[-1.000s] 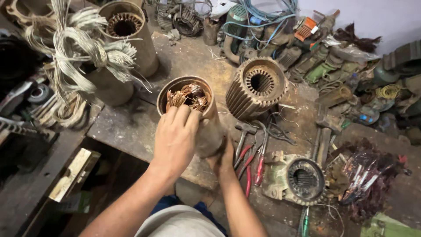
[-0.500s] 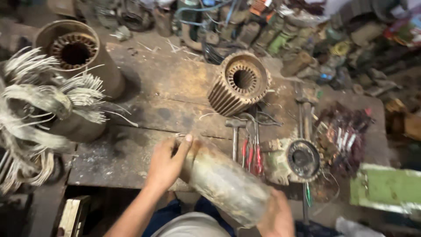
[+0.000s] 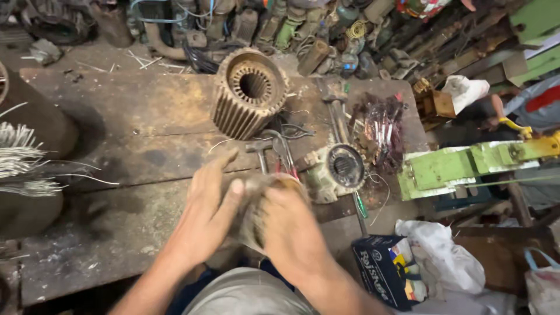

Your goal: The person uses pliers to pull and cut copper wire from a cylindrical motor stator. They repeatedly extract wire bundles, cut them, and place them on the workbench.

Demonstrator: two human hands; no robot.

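workbench point(image 3: 116, 140): both hands, left point(image 3: 207, 213) & right point(image 3: 289, 230), clasp blurred motor housing point(image 3: 256, 204).

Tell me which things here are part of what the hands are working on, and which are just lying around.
In hand:
left hand
right hand
motor stator, blurred, gripped between both

Lying about:
finned stator core
round end cover
hammer
wire bundle
dark box

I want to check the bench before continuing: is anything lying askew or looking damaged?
Yes. The finned motor stator lies tipped on its side on the workbench, loose wire strands trailing beside it. A tangle of stripped winding wire is heaped near the far edge.
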